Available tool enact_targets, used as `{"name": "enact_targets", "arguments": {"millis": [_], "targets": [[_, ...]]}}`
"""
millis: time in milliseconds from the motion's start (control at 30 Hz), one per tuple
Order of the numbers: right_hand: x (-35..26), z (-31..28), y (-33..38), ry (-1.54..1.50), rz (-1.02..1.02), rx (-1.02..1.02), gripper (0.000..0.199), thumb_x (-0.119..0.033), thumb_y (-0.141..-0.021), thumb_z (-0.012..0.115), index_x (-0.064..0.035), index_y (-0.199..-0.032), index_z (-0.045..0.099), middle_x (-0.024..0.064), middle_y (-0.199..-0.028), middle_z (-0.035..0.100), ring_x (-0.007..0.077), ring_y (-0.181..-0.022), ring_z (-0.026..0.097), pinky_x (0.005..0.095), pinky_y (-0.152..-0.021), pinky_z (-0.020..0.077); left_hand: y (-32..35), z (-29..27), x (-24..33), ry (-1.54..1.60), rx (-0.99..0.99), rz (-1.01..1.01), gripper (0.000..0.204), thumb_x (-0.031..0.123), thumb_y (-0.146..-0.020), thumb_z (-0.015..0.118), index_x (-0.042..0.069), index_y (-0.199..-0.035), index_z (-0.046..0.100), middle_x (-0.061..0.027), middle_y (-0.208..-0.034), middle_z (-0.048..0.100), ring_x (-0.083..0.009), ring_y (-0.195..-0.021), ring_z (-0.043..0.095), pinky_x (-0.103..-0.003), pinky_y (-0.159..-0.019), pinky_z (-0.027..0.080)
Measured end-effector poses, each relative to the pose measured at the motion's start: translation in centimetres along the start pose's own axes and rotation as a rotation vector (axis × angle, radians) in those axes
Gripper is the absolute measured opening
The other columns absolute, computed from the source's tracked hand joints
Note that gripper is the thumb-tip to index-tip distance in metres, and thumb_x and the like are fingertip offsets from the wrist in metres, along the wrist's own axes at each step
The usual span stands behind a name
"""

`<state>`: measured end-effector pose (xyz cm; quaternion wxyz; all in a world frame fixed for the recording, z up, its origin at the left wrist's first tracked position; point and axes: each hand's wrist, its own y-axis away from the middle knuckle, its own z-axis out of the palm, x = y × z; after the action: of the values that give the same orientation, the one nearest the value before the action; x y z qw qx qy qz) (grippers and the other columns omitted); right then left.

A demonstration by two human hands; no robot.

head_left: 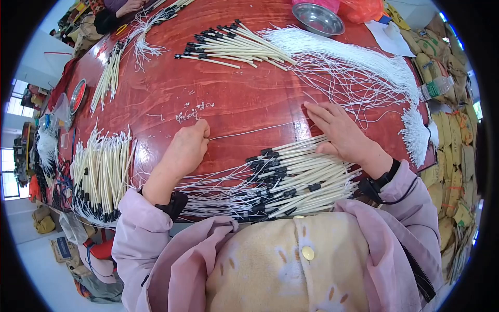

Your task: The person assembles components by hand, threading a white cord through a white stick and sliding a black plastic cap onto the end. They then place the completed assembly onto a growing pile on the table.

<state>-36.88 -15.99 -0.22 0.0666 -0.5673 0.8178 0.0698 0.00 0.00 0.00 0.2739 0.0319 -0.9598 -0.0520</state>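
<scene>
head view: landmark is the near pile of cream tubes (296, 177) with black ends, lying on the red wooden table (234, 93) just in front of my chest. my left hand (184, 151) sits just left of that pile, fingers curled narrow, pinching one end of a single white string (249, 130). the string runs rightward across the bare table just beyond the pile. my right hand (340, 132) rests at the pile's far right edge, fingers spread wide and flat, palm down, touching the top tubes; it grips nothing i can see. loose white strings trail from the pile toward my left wrist. a second bundle of tubes (101, 177) lies well left of the pile. a third bundle (234, 47) lies well beyond it. a mass of white cords (364, 73) spreads beyond and right of the pile, and a metal bowl (318, 18) stands at the far edge.
</scene>
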Motion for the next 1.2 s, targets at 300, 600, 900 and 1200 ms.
{"name": "enact_targets", "arguments": {"millis": [300, 600, 900, 1200], "targets": [[0.2, -0.4, 0.1, -0.032, -0.037, 0.078, 0.098, -0.078, -0.088, 0.039, 0.0064, -0.136, 0.055, 0.0177, -0.152, 0.045, 0.0376, -0.132, 0.043, 0.0492, -0.112, 0.0324, -0.4, -0.5, 0.6, -0.014, -0.033, -0.028, 0.011, 0.004, -0.089, 0.058, -0.001, -0.098, 0.055, -0.0282, -0.087, 0.066, -0.0473, -0.090, 0.064, -0.053, -0.077, 0.050], [0.3, -1.0, -0.3, -0.087, -0.045, 0.061, 0.097, -0.078, -0.089, 0.039, 0.0074, -0.131, 0.058, 0.0184, -0.144, 0.053, 0.0380, -0.128, 0.047, 0.0490, -0.110, 0.0354, -2.5, -2.5, 1.2, -0.272, -0.091, 0.010, 0.021, 0.010, -0.085, 0.065, 0.000, -0.102, 0.060, -0.0247, -0.094, 0.069, -0.0426, -0.096, 0.067, -0.051, -0.081, 0.053], [0.0, -1.1, -0.6, -0.140, -0.050, 0.070, 0.093, -0.074, -0.091, 0.041, 0.0088, -0.127, 0.060, 0.0196, -0.142, 0.054, 0.0389, -0.121, 0.050, 0.0490, -0.106, 0.0388, -16.6, -0.8, -0.8, -0.422, 0.263, 0.316, 0.019, 0.014, -0.091, 0.061, 0.003, -0.107, 0.060, -0.0161, -0.108, 0.060, -0.0353, -0.105, 0.063, -0.046, -0.084, 0.054], [0.2, -0.3, -0.6, -0.218, -0.050, 0.157, 0.086, -0.070, -0.092, 0.047, 0.0083, -0.126, 0.061, 0.0202, -0.141, 0.055, 0.0394, -0.117, 0.051, 0.0489, -0.103, 0.0410, -17.5, -0.5, -5.1, -0.428, 0.307, 0.482, 0.013, 0.013, -0.092, 0.058, 0.006, -0.103, 0.058, -0.0170, -0.104, 0.060, -0.0377, -0.100, 0.061, -0.047, -0.084, 0.050]]}}
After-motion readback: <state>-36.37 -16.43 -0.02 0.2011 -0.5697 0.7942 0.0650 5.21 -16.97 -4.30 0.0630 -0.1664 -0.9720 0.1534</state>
